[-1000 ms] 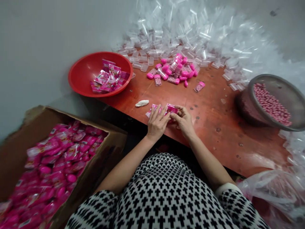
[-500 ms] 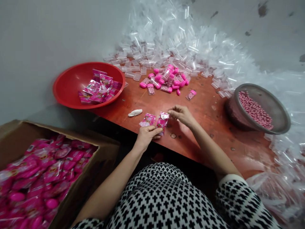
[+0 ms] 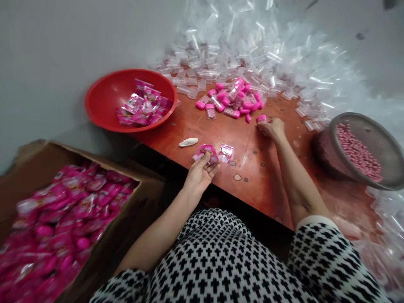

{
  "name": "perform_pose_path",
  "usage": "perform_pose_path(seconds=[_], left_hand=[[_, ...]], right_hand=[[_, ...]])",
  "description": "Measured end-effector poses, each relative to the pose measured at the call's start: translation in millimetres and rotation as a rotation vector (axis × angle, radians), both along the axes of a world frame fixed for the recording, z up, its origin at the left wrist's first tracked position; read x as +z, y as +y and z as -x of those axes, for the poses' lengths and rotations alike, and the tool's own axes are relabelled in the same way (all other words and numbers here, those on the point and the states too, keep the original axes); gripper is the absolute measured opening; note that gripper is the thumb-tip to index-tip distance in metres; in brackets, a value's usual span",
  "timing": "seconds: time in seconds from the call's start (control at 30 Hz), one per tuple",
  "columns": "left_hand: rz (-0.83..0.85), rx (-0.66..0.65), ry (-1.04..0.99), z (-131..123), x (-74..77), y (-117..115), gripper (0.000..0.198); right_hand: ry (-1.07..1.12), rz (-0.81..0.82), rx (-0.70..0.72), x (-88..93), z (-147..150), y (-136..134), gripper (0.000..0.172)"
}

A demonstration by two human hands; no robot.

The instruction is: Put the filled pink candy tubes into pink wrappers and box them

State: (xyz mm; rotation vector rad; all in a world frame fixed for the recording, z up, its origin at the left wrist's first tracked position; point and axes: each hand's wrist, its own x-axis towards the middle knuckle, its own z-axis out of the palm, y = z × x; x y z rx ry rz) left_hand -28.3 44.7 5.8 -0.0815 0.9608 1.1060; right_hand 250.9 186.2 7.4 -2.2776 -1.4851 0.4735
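My left hand (image 3: 200,172) is closed on a pink printed packet (image 3: 212,156) near the table's front edge. Its thumb lies on top and its fingers underneath. Right beside it a second, silvery pink packet (image 3: 226,152) lies flat on the table. Farther out, my right hand (image 3: 272,127) has its fingers on a small clear jar with a pink lid (image 3: 261,119); the hand partly hides the jar. Several similar jars, filled with pink balls, form a pile (image 3: 235,99) just beyond. A crumpled white piece (image 3: 188,142) rests left of the packets.
A red bowl (image 3: 101,111) with pink packets stands at the left. Below it is a cardboard box (image 3: 34,162) full of pink packets. A grey tub (image 3: 341,162) of pink balls sits at the right. Clear empty tubes (image 3: 240,46) are heaped along the wall.
My right hand has moved away from the packets, out to the single jar. The silvery packet now lies free on the table, while my left hand holds the other one. The view has shifted right.
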Motion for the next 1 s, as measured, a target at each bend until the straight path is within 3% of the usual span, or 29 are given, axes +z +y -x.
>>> perform_pose_path(seconds=[0.1, 0.2, 0.3, 0.4, 0.7, 1.0], left_hand=[[0.024, 0.073, -0.058, 3.0, -1.0, -0.7, 0.014], [0.008, 0.111, -0.110, 3.7, -4.0, -2.7, 0.017], [0.001, 0.117, -0.130, 0.6, -5.1, -4.5, 0.016], [0.003, 0.096, -0.129, -4.4, -2.4, -6.2, 0.018], [-0.095, 0.062, -0.158, -17.1, 4.9, -15.5, 0.027], [-0.351, -0.024, 0.087, -22.3, 4.5, -18.4, 0.047]], right_hand=[[0.376, -0.153, 0.026, -0.8, 27.9, -36.8, 0.027], [0.796, -0.199, 0.142, 5.4, 73.9, -101.4, 0.034], [0.972, -0.121, 0.192, 11.3, 121.1, -164.4, 0.036], [1.021, -0.142, 0.172, 10.0, 151.0, -197.8, 0.034], [0.975, -0.206, 0.126, -5.6, 159.7, -204.7, 0.032], [1.202, -0.175, 0.116, -9.6, 160.8, -201.4, 0.033]])
